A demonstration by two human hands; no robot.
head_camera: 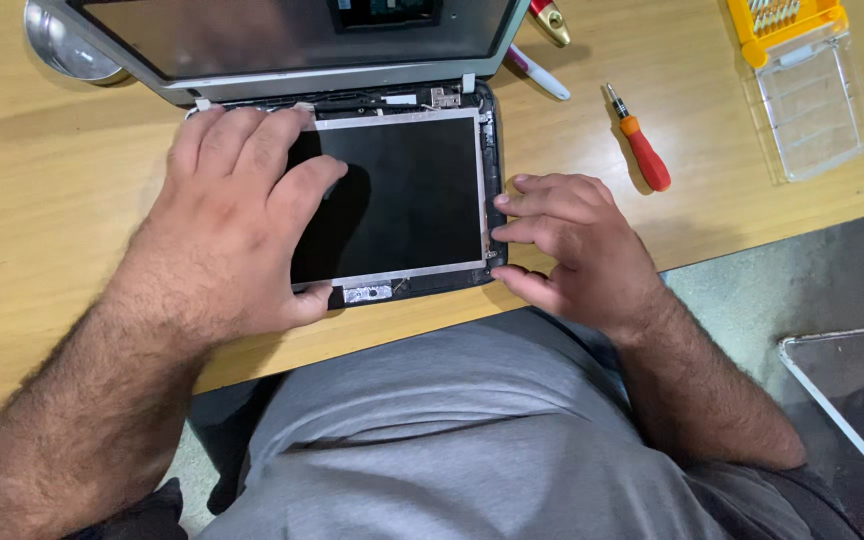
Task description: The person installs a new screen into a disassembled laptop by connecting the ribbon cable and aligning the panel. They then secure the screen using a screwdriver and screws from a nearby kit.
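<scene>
fingers [252, 135] of the left hand [237, 225] lie spread and flat on the dark display panel [402, 195], palm pressing its left part, clamped on nothing. fingers [537, 205] of the right hand [577, 245] sit close together and curled at the panel's right edge, tips touching the black lid frame [493, 150] near the lower right corner; i cannot tell whether they pinch anything.

panel lies face up inside the lid frame, on the desk [52, 180] right at its near edge, in front of the laptop base [292, 40], which is propped up behind it.

progress, my reading: front bezel looks already off, since the metal side rails and the hinge bracket [442, 97] at the top show bare. panel is not yet lifted out; it rests level in the frame. side fixings and any cable behind are hidden, so i cannot say what is left there.

room: a red-handled screwdriver [642, 150] lies well apart to the right, a clear-lidded bit case [807, 100] farther right, a white pen [537, 72] near the top corner. open desk on both sides. the near edge is tight: the frame's lower rim nearly overhangs the lap.
</scene>
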